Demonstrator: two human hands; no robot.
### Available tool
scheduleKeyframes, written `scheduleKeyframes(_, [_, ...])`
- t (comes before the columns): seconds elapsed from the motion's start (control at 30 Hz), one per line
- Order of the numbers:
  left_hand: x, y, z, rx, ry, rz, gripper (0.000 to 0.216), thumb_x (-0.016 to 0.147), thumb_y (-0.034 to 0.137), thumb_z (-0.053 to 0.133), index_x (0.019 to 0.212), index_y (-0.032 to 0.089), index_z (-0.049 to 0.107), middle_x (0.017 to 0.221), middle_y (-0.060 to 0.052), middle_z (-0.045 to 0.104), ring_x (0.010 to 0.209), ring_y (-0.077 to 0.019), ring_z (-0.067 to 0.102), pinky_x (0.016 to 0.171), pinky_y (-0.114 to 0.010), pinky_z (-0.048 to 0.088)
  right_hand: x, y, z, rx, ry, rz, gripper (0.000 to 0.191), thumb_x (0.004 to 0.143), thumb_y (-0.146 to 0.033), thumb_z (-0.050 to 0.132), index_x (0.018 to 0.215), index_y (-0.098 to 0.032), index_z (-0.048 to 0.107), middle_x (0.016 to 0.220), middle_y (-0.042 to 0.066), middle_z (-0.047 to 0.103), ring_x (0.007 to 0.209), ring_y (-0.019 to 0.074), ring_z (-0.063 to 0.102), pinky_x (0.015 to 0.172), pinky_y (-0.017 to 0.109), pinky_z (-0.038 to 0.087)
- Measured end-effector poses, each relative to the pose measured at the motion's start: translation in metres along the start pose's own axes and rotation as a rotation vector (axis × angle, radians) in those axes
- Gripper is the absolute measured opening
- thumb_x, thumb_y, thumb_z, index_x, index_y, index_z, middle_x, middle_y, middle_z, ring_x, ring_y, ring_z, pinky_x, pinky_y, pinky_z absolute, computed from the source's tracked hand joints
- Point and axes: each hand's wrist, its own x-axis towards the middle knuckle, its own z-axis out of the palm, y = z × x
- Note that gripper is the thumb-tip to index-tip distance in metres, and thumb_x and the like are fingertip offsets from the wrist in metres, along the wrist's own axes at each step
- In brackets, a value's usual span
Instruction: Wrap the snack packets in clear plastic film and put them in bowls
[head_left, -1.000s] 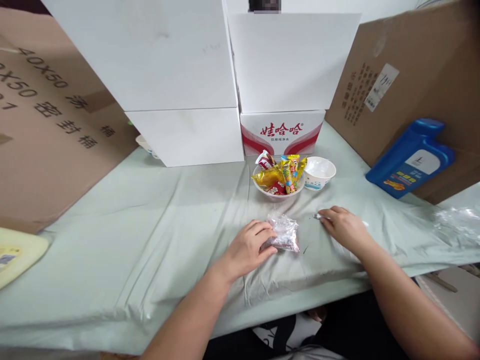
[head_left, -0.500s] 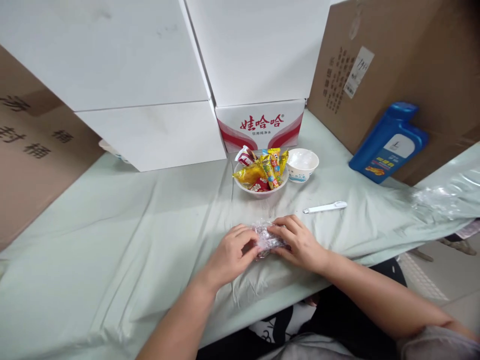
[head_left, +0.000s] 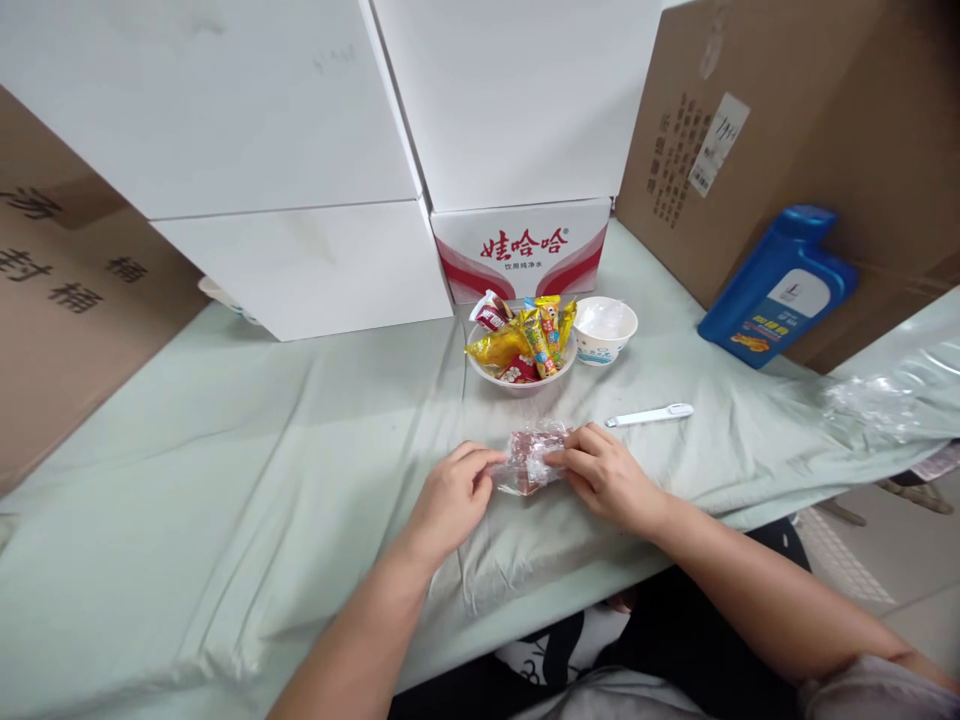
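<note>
A small clear plastic bag [head_left: 531,458] with reddish contents is held just above the pale green tablecloth [head_left: 262,480]. My left hand [head_left: 450,495] pinches its left edge and my right hand [head_left: 604,475] grips its right end, fingers closed. Just behind the bag stands a white bowl [head_left: 520,378] filled with wrapped snacks [head_left: 525,338]. An empty white bowl [head_left: 604,329] sits to its right. A white pen-like tool [head_left: 651,414] lies on the cloth just beyond my right hand.
White boxes [head_left: 300,150] and a red-and-white drinks carton [head_left: 521,250] are stacked at the back. Brown cartons [head_left: 810,130] stand at both sides. A blue plastic jug [head_left: 776,290] leans against the right carton. Crumpled clear plastic [head_left: 870,395] lies far right.
My right hand left the white tool and came over to the bag. Both hands now hold the bag, which is raised and turned slightly. The view shifted right.
</note>
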Motion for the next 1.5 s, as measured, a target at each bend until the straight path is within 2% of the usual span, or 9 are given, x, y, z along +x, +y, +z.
scheduleKeyframes(0.17, [0.001, -0.009, -0.005, 0.102, 0.212, -0.053, 0.023, 0.08, 0.008, 0.045, 0.086, 0.019, 0.065, 0.086, -0.003, 0.065, 0.075, -0.0159, 0.064, 0.068, -0.027, 0.052, 0.002, 0.016, -0.013, 0.014, 0.091, 0.077, 0.013, 0.093, -0.015, 0.05, 0.092, -0.019, 0.063, 0.084, 0.007, 0.06, 0.081, 0.0208, 0.056, 0.071, 0.035, 0.049])
scheduleKeyframes(0.3, [0.003, -0.009, -0.005, 0.288, 0.291, 0.02, 0.027, 0.081, 0.01, 0.048, 0.101, 0.016, 0.065, 0.107, -0.011, 0.065, 0.101, -0.0252, 0.062, 0.088, -0.039, 0.051, 0.001, 0.025, -0.017, -0.043, 0.267, 0.2, 0.01, 0.091, -0.016, 0.049, 0.092, -0.02, 0.059, 0.091, 0.009, 0.059, 0.089, 0.0243, 0.058, 0.078, 0.041, 0.05])
scheduleKeyframes(0.5, [0.001, 0.018, 0.003, 0.42, 0.08, 0.217, 0.025, 0.088, 0.023, 0.057, 0.112, 0.018, 0.065, 0.127, -0.012, 0.064, 0.129, -0.0344, 0.048, 0.106, -0.057, 0.033, -0.001, 0.004, 0.0, 0.11, 0.143, 0.064, 0.035, 0.092, -0.022, 0.056, 0.127, -0.021, 0.05, 0.119, 0.013, 0.058, 0.112, 0.0238, 0.057, 0.093, 0.041, 0.051])
scheduleKeyframes(0.67, [-0.001, 0.025, 0.006, 0.363, -0.028, 0.395, 0.023, 0.091, 0.017, 0.055, 0.11, 0.023, 0.067, 0.128, -0.008, 0.064, 0.131, -0.03, 0.048, 0.109, -0.056, 0.031, -0.002, -0.007, 0.01, 0.113, -0.037, -0.025, 0.057, 0.092, -0.03, 0.058, 0.145, -0.023, 0.037, 0.131, 0.015, 0.054, 0.119, 0.0256, 0.055, 0.094, 0.042, 0.053])
scheduleKeyframes(0.83, [0.001, 0.011, 0.006, 0.261, 0.008, 0.403, 0.021, 0.089, 0.011, 0.055, 0.104, 0.018, 0.068, 0.112, -0.009, 0.068, 0.111, -0.0243, 0.06, 0.095, -0.043, 0.05, -0.001, 0.007, -0.004, 0.089, 0.049, 0.023, 0.028, 0.088, -0.009, 0.047, 0.109, -0.022, 0.061, 0.099, 0.008, 0.061, 0.089, 0.0201, 0.062, 0.075, 0.034, 0.056])
scheduleKeyframes(1.0, [0.0, 0.006, 0.003, 0.304, 0.018, 0.237, 0.015, 0.089, 0.013, 0.055, 0.099, 0.018, 0.066, 0.099, -0.008, 0.069, 0.094, -0.0227, 0.063, 0.083, -0.04, 0.051, -0.005, 0.047, -0.027, -0.116, 0.235, 0.181, 0.027, 0.073, -0.001, 0.045, 0.079, -0.022, 0.06, 0.098, 0.008, 0.064, 0.092, 0.0251, 0.061, 0.081, 0.044, 0.051])
scheduleKeyframes(1.2, [-0.001, 0.012, 0.003, 0.483, 0.05, 0.162, 0.029, 0.091, 0.016, 0.053, 0.119, 0.016, 0.061, 0.102, -0.01, 0.07, 0.094, -0.0267, 0.06, 0.084, -0.044, 0.042, -0.006, 0.046, -0.029, -0.161, 0.43, 0.224, 0.027, 0.08, -0.001, 0.043, 0.086, -0.022, 0.06, 0.102, 0.011, 0.064, 0.097, 0.0267, 0.06, 0.086, 0.048, 0.049])
scheduleKeyframes(1.37, [0.0, 0.015, 0.002, 0.479, 0.098, 0.235, 0.017, 0.089, 0.011, 0.052, 0.087, 0.019, 0.067, 0.085, -0.005, 0.069, 0.087, -0.0232, 0.059, 0.091, -0.045, 0.039, -0.002, 0.014, -0.019, 0.038, 0.242, -0.012, 0.028, 0.089, -0.013, 0.053, 0.115, -0.023, 0.056, 0.111, 0.011, 0.063, 0.106, 0.0252, 0.06, 0.088, 0.044, 0.051])
scheduleKeyframes(1.5, [-0.001, 0.012, 0.006, 0.407, 0.076, 0.254, 0.025, 0.09, 0.013, 0.049, 0.11, 0.018, 0.063, 0.117, -0.01, 0.066, 0.108, -0.0253, 0.057, 0.093, -0.042, 0.045, -0.002, 0.008, -0.014, -0.102, 0.093, -0.032, 0.035, 0.09, -0.028, 0.06, 0.124, -0.022, 0.055, 0.115, 0.011, 0.065, 0.104, 0.0279, 0.059, 0.088, 0.046, 0.046])
